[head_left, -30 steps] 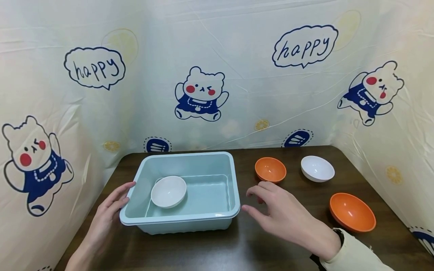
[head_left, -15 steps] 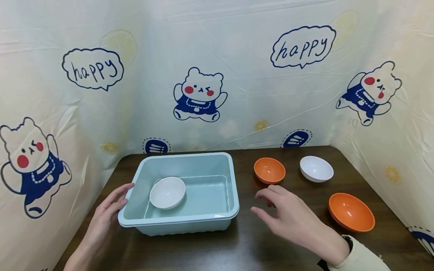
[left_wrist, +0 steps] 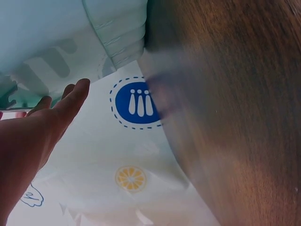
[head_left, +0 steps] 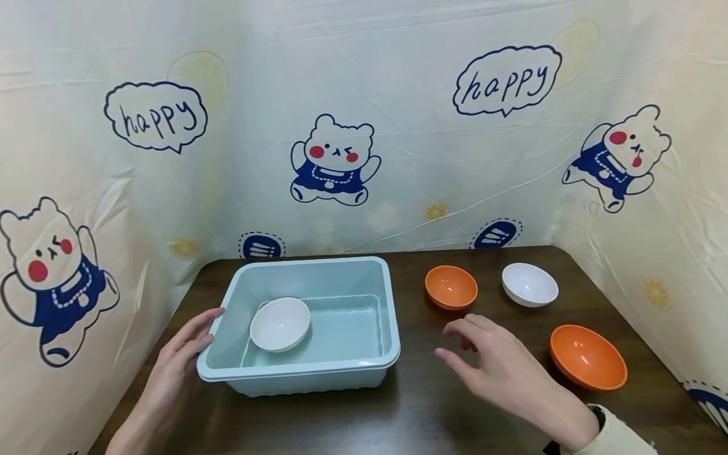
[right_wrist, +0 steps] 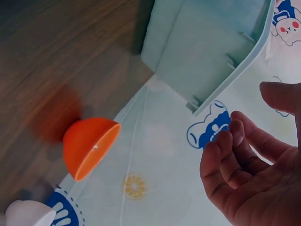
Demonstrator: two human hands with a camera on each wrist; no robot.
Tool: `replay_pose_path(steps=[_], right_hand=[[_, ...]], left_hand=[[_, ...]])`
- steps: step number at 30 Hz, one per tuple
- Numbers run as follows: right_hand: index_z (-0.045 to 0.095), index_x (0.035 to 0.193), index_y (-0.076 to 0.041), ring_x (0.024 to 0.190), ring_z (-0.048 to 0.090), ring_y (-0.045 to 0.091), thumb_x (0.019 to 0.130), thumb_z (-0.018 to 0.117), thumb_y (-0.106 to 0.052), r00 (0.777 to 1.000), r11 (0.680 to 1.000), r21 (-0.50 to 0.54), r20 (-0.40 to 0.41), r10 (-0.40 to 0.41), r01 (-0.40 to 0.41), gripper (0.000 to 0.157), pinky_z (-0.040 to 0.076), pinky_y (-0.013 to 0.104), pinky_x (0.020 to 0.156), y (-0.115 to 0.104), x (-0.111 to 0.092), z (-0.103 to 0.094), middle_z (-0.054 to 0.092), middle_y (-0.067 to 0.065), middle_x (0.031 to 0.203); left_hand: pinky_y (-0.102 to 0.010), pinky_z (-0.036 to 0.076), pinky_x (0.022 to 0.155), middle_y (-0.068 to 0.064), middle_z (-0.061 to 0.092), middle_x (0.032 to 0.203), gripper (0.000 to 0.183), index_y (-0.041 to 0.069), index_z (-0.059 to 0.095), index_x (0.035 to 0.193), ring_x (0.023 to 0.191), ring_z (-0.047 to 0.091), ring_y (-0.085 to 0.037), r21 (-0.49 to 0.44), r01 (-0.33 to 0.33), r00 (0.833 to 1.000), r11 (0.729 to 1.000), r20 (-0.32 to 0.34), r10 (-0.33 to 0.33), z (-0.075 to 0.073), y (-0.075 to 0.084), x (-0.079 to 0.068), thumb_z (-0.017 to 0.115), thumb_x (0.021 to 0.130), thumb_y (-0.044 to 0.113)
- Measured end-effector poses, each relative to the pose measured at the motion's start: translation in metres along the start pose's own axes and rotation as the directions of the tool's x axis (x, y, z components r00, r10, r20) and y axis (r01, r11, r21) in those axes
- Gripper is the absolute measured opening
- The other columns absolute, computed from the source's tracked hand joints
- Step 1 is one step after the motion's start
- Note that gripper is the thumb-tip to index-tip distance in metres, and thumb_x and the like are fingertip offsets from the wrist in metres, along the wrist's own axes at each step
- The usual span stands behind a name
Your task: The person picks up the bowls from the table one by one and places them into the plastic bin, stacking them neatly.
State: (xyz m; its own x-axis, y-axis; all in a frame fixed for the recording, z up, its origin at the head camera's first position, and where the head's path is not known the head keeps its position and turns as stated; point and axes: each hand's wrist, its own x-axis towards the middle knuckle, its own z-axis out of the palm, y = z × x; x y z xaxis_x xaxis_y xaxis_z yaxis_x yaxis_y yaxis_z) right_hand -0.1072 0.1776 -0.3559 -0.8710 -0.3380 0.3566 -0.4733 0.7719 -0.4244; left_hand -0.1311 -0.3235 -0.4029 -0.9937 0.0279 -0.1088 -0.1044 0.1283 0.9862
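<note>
A pale blue plastic basin [head_left: 352,328] stands on the table, with a white bowl [head_left: 280,324] inside at its left. My left hand [head_left: 177,360] rests against the basin's left side near the rim; in the left wrist view its fingers [left_wrist: 70,101] lie fairly straight along the outer wall. To the right of the basin, my right hand [head_left: 503,366] hovers with loosely bent fingers and nothing in them. Just beyond its fingertips sits a small orange bowl [head_left: 451,287], apart from the hand. The right wrist view shows the same right hand [right_wrist: 254,169] with bare fingers, thumb apart.
Another white bowl [head_left: 530,285] stands at the back right of the dark wooden table [head_left: 421,404]. Nearer the right edge is a larger orange bowl [head_left: 588,357]. A printed cloth [head_left: 409,126] with bears hangs behind the table and along both sides.
My right hand has moved right and slightly toward me, away from the basin's rim. The left hand keeps its place on the basin, and the bowls have not moved.
</note>
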Motion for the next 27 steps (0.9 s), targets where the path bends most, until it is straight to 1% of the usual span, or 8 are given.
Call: replay_pose_path(steps=[2, 6, 11, 14, 23, 27], right_hand=[[0.074, 0.106, -0.024, 0.08, 0.054, 0.004, 0.089, 0.087, -0.027, 1.0, 1.0, 0.0, 0.001, 0.007, -0.007, 0.021, 0.051, 0.024, 0.065, 0.002, -0.001, 0.0, 0.06, -0.016, 0.09], [0.074, 0.106, -0.024, 0.079, 0.054, 0.005, 0.09, 0.087, -0.027, 1.0, 1.0, -0.001, -0.001, 0.016, -0.016, 0.021, 0.051, 0.025, 0.065, 0.006, -0.002, -0.001, 0.06, -0.016, 0.09], [0.074, 0.105, -0.023, 0.079, 0.053, 0.005, 0.09, 0.086, -0.026, 1.0, 1.0, -0.02, -0.013, 0.023, -0.023, 0.02, 0.05, 0.025, 0.065, 0.012, -0.004, -0.003, 0.058, -0.016, 0.088], [0.074, 0.104, -0.022, 0.079, 0.054, 0.007, 0.09, 0.087, -0.026, 0.999, 0.999, -0.028, -0.016, 0.032, -0.033, 0.02, 0.05, 0.026, 0.065, 0.015, -0.006, -0.004, 0.058, -0.015, 0.088], [0.074, 0.107, -0.021, 0.079, 0.054, 0.008, 0.09, 0.087, -0.025, 0.996, 0.996, -0.016, 0.005, 0.084, -0.084, 0.022, 0.051, 0.026, 0.066, 0.023, -0.008, -0.009, 0.06, -0.013, 0.088], [0.075, 0.107, -0.02, 0.08, 0.055, 0.009, 0.09, 0.087, -0.025, 0.996, 0.996, -0.015, -0.001, 0.091, -0.091, 0.022, 0.053, 0.027, 0.067, 0.027, -0.01, -0.01, 0.061, -0.013, 0.089]], left_hand=[[-0.021, 0.051, 0.088, -0.015, 0.008, 0.175, 0.053, 0.023, 0.034, 0.163, 0.152, 0.018, -0.041, 0.008, 0.0, 1.0, 1.0, -0.003, 0.0, 0.0, 0.0, 0.0, 0.043, 0.114, 0.039], [-0.023, 0.051, 0.09, -0.014, 0.011, 0.174, 0.055, 0.024, 0.033, 0.164, 0.149, 0.024, -0.037, 0.021, 0.007, 1.0, 1.0, -0.014, -0.007, -0.001, -0.001, 0.001, 0.044, 0.113, 0.042], [-0.025, 0.051, 0.09, -0.012, 0.011, 0.174, 0.058, 0.027, 0.032, 0.165, 0.148, 0.025, -0.038, 0.036, 0.032, 0.999, 0.999, -0.016, -0.031, 0.0, -0.003, 0.002, 0.044, 0.112, 0.047], [-0.025, 0.052, 0.09, -0.012, 0.011, 0.174, 0.058, 0.027, 0.032, 0.165, 0.148, 0.026, -0.037, 0.035, 0.034, 0.999, 0.999, -0.013, -0.033, 0.0, -0.002, 0.002, 0.044, 0.112, 0.047], [-0.025, 0.051, 0.091, -0.013, 0.013, 0.173, 0.057, 0.026, 0.033, 0.164, 0.144, 0.03, -0.03, 0.028, 0.018, 1.0, 0.999, -0.011, -0.018, 0.0, -0.001, 0.001, 0.044, 0.113, 0.046], [-0.024, 0.051, 0.09, -0.013, 0.013, 0.173, 0.057, 0.025, 0.033, 0.164, 0.147, 0.027, -0.034, 0.039, 0.02, 1.0, 0.999, -0.011, -0.019, -0.001, -0.002, 0.001, 0.043, 0.113, 0.046]])
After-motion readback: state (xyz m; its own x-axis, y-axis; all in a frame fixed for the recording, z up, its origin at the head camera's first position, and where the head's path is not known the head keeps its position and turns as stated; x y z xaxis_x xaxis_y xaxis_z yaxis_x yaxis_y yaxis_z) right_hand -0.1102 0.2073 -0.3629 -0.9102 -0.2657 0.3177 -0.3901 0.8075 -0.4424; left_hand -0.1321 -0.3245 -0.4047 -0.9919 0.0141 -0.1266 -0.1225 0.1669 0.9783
